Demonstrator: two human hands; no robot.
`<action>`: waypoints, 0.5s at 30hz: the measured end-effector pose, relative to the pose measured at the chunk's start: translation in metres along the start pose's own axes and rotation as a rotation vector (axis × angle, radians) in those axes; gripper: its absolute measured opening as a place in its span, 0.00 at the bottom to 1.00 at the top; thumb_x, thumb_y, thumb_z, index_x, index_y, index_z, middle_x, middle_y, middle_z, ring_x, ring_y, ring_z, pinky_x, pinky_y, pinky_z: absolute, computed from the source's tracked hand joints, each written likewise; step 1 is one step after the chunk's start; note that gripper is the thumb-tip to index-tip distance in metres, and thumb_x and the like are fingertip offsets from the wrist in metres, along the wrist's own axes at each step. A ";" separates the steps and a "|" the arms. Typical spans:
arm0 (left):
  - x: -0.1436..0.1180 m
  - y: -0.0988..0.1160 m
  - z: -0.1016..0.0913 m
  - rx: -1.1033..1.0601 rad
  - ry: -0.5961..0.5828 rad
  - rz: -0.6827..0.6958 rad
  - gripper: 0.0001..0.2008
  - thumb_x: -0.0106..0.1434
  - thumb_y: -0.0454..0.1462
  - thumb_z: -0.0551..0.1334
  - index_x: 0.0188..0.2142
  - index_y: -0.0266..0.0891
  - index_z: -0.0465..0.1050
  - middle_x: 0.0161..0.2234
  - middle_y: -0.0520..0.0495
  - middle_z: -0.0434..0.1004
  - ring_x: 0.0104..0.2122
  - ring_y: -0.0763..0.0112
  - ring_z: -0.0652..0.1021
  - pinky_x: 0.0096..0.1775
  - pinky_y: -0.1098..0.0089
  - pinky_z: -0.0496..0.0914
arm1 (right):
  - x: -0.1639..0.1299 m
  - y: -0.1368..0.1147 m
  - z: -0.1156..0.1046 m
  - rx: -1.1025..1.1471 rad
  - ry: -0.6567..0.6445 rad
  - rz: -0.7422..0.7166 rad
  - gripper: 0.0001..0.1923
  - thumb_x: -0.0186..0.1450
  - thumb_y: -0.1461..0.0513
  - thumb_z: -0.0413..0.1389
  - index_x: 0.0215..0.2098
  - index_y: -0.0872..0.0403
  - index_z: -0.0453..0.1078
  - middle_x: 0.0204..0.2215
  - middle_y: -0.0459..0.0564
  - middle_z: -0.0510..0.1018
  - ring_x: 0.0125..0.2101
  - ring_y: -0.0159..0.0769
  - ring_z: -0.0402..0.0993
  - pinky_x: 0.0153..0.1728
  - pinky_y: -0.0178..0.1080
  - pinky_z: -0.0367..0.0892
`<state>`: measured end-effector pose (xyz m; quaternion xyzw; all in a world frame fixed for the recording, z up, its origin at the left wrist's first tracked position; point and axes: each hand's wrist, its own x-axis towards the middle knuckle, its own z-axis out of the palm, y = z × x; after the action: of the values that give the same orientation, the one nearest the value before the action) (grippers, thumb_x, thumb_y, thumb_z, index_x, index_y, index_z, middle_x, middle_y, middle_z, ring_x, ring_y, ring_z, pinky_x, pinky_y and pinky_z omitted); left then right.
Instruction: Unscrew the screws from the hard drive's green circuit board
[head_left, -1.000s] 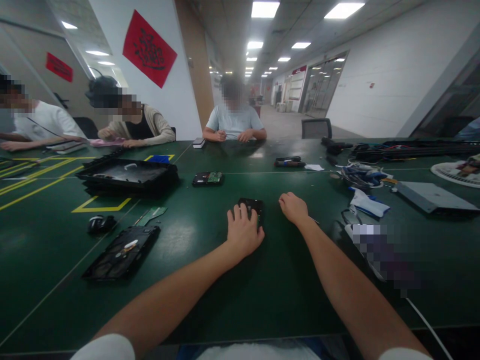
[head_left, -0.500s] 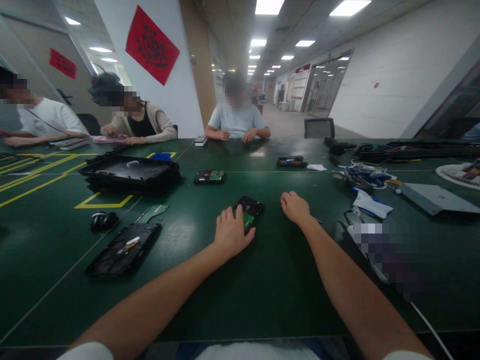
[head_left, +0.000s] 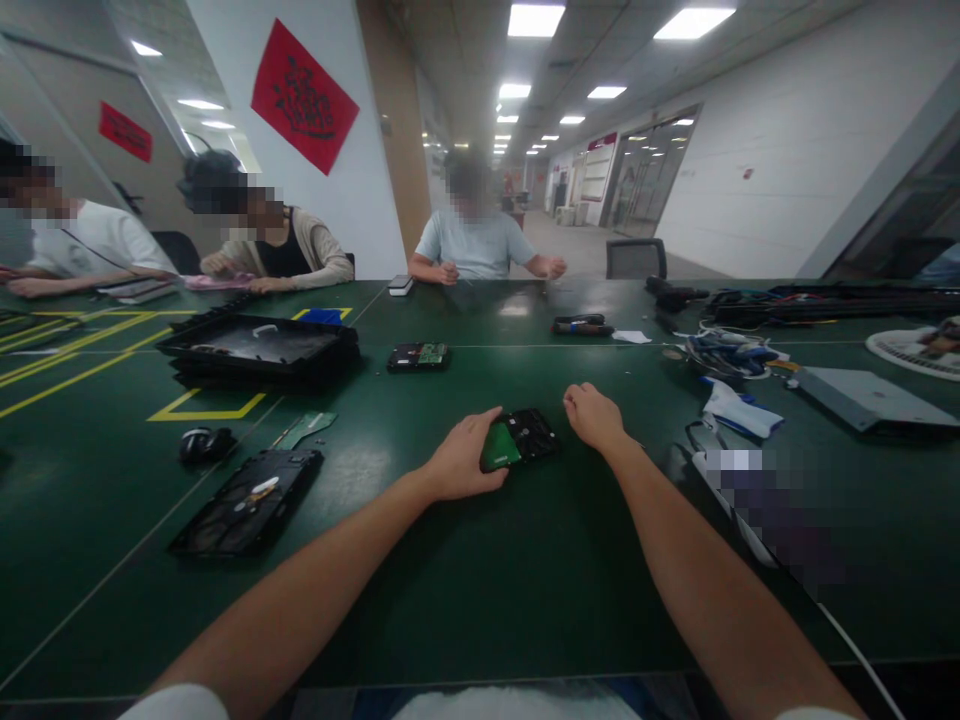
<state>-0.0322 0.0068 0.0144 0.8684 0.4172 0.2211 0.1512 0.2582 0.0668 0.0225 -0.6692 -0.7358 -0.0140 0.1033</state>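
Near the middle of the green tabletop [head_left: 525,600], a black hard drive [head_left: 536,432] appears to lie flat, its green-board end clasped between the thumb and fingers of the left hand [head_left: 461,458]. Just beside its other end rests the right hand [head_left: 594,414], curled, though how tightly those fingers close, or on what, cannot be told. The step in hand looks like positioning the drive; any next move would call for a steady left hold.

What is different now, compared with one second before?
The hard drive has turned clockwise; the left hand went from on top to its left end. The person opposite moved one hand outward. The right hand and the grey box stayed in place.
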 end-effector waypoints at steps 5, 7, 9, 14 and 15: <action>-0.003 0.002 0.000 -0.078 -0.085 0.069 0.51 0.56 0.46 0.68 0.73 0.41 0.43 0.70 0.39 0.55 0.69 0.50 0.60 0.68 0.51 0.57 | 0.000 0.004 -0.003 0.009 0.004 0.017 0.16 0.76 0.56 0.45 0.50 0.52 0.71 0.49 0.55 0.75 0.44 0.40 0.74 0.40 0.38 0.66; -0.004 0.002 0.001 -0.045 -0.066 0.052 0.52 0.56 0.47 0.68 0.73 0.41 0.44 0.71 0.38 0.53 0.70 0.49 0.57 0.69 0.50 0.55 | 0.001 0.010 -0.004 0.013 0.005 0.042 0.16 0.76 0.56 0.45 0.51 0.52 0.71 0.50 0.56 0.75 0.45 0.41 0.74 0.42 0.39 0.66; -0.006 0.003 0.003 0.004 -0.027 0.014 0.52 0.55 0.49 0.69 0.72 0.39 0.45 0.71 0.36 0.53 0.70 0.47 0.57 0.69 0.49 0.54 | 0.003 0.017 -0.004 0.009 0.006 0.086 0.16 0.75 0.56 0.45 0.50 0.53 0.71 0.50 0.58 0.75 0.46 0.43 0.74 0.43 0.41 0.66; -0.009 0.003 0.005 0.022 0.004 -0.029 0.52 0.56 0.51 0.68 0.72 0.38 0.45 0.68 0.34 0.60 0.66 0.46 0.63 0.67 0.48 0.56 | 0.004 0.033 0.000 0.005 -0.023 0.180 0.15 0.74 0.57 0.47 0.49 0.55 0.72 0.48 0.59 0.76 0.44 0.45 0.76 0.41 0.43 0.67; -0.009 0.002 0.005 0.006 -0.004 -0.026 0.52 0.56 0.50 0.68 0.72 0.39 0.45 0.68 0.35 0.60 0.66 0.46 0.64 0.66 0.48 0.57 | 0.004 0.034 0.002 0.006 -0.027 0.186 0.15 0.74 0.57 0.47 0.48 0.55 0.72 0.48 0.59 0.76 0.44 0.45 0.76 0.41 0.42 0.67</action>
<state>-0.0333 -0.0025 0.0088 0.8638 0.4289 0.2162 0.1521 0.2914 0.0750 0.0177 -0.7346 -0.6716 0.0069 0.0963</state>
